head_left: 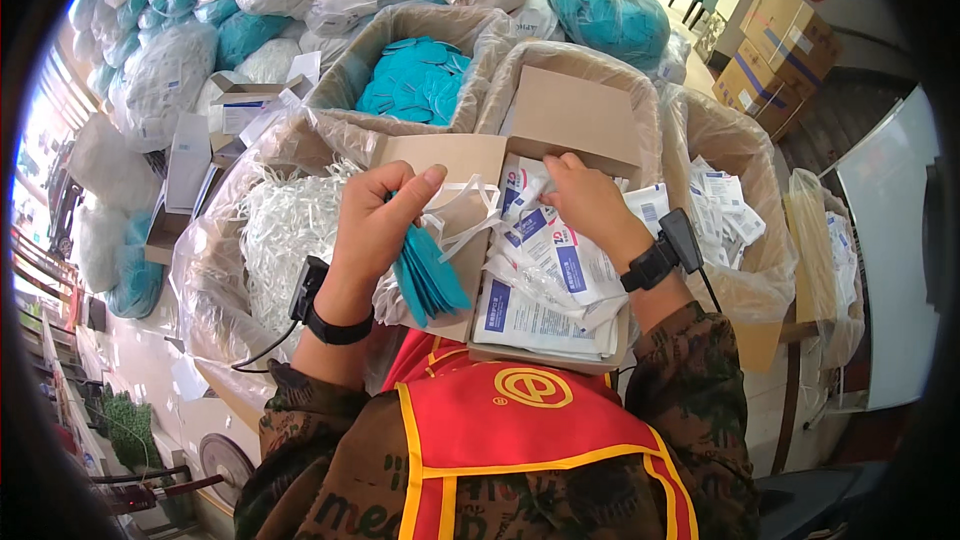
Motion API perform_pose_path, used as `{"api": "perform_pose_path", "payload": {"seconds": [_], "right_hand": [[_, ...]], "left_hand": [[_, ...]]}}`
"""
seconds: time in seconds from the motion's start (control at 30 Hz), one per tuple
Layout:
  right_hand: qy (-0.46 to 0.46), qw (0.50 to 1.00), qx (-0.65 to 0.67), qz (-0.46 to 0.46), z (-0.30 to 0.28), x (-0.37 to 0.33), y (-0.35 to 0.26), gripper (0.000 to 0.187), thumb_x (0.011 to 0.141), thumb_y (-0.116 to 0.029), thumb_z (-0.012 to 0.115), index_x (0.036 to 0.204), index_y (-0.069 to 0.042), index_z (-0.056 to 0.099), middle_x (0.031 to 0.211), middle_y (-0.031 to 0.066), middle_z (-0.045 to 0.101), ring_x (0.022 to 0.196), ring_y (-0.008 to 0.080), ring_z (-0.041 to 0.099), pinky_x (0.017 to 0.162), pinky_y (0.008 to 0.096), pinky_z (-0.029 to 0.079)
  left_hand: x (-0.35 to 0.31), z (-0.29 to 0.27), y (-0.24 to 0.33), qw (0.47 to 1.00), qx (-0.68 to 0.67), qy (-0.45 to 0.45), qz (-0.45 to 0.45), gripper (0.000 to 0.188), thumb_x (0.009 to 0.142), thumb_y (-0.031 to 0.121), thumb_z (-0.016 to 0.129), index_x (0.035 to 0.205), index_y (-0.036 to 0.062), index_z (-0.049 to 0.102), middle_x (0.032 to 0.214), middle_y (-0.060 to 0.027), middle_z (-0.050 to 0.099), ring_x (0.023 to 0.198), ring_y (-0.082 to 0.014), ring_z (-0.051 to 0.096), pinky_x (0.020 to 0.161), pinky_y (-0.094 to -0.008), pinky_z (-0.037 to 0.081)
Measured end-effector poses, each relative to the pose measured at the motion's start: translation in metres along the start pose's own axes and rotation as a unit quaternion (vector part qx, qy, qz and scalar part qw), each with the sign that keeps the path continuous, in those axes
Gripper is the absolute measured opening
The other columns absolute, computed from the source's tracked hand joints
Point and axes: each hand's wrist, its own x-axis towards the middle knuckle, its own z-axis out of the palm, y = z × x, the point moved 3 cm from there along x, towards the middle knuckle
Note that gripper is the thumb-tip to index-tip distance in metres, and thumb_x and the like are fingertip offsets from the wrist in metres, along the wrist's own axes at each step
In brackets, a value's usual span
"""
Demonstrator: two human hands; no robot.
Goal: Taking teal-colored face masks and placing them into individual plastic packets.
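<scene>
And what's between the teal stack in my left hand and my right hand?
In the head view, white straps, a brown cardboard panel and white packets lie between the teal stack and your right hand.

- The teal masks (430,280) form a stack of flat, folded pieces, gripped in the left fingers (385,180) and hanging slanted below them, lower edges fanned slightly apart.
- Their white straps (470,205) loop out loosely to the right of the left thumb.
- The white packets (558,262), flat and printed with blue-purple blocks, lie in a loose overlapping pile directly under and below the right fingers (568,175), which touch the upper ones; these lie askew and crinkled, while those farthest below the fingers lie flatter.
</scene>
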Motion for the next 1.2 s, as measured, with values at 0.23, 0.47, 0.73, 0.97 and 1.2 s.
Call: {"api": "perform_pose_path", "payload": {"seconds": [0.23,0.47,0.73,0.97,1.2], "right_hand": [[0.066,0.996,0.063,-0.022,-0.014,-0.009,-0.006,0.020,0.082,-0.012,0.066,0.097,-0.004,0.055,0.102,0.0177,0.056,0.082,0.0394,0.063,0.071,0.0496,0.050],[0.078,0.996,0.028,-0.014,-0.069,-0.048,-0.054,0.020,0.080,-0.009,0.067,0.097,-0.008,0.057,0.097,0.0105,0.055,0.084,0.0355,0.061,0.067,0.0426,0.051],[0.148,0.968,0.171,-0.108,-0.106,-0.067,-0.075,0.011,0.082,-0.004,0.061,0.092,-0.008,0.057,0.089,0.0105,0.053,0.077,0.0333,0.061,0.062,0.0419,0.050],[0.162,0.968,0.116,-0.151,-0.110,-0.074,-0.082,0.011,0.077,0.001,0.058,0.085,-0.007,0.054,0.081,0.0103,0.050,0.072,0.0322,0.059,0.058,0.0397,0.048],[0.158,0.954,0.051,-0.249,-0.123,-0.099,-0.109,0.017,0.067,-0.005,0.061,0.082,-0.009,0.054,0.079,0.0056,0.050,0.067,0.0235,0.057,0.056,0.0342,0.047]], "left_hand": [[0.007,0.006,-0.004,0.996,0.085,0.002,0.029,0.040,0.085,0.025,0.072,0.060,0.0027,0.051,0.056,0.0018,0.049,0.057,-0.0049,0.042,0.051,-0.0253,0.035],[0.013,0.038,0.015,0.978,0.168,-0.088,0.085,0.021,0.079,0.018,0.076,0.092,0.0040,0.068,0.076,-0.0009,0.062,0.071,-0.0082,0.052,0.063,-0.0229,0.041],[0.002,0.067,0.032,0.940,0.175,-0.178,0.234,0.011,0.083,0.007,0.069,0.093,0.0022,0.066,0.082,-0.0076,0.066,0.076,-0.0174,0.061,0.069,-0.0284,0.047],[-0.011,0.069,0.042,0.963,0.125,-0.172,0.167,0.009,0.085,0.008,0.067,0.087,0.0000,0.063,0.076,-0.0027,0.061,0.071,-0.0101,0.054,0.065,-0.0244,0.043],[0.008,0.069,0.014,0.991,-0.036,-0.124,0.034,0.015,0.091,0.015,0.064,0.082,0.0033,0.060,0.075,0.0045,0.056,0.071,-0.0032,0.048,0.062,-0.0209,0.039]]}}
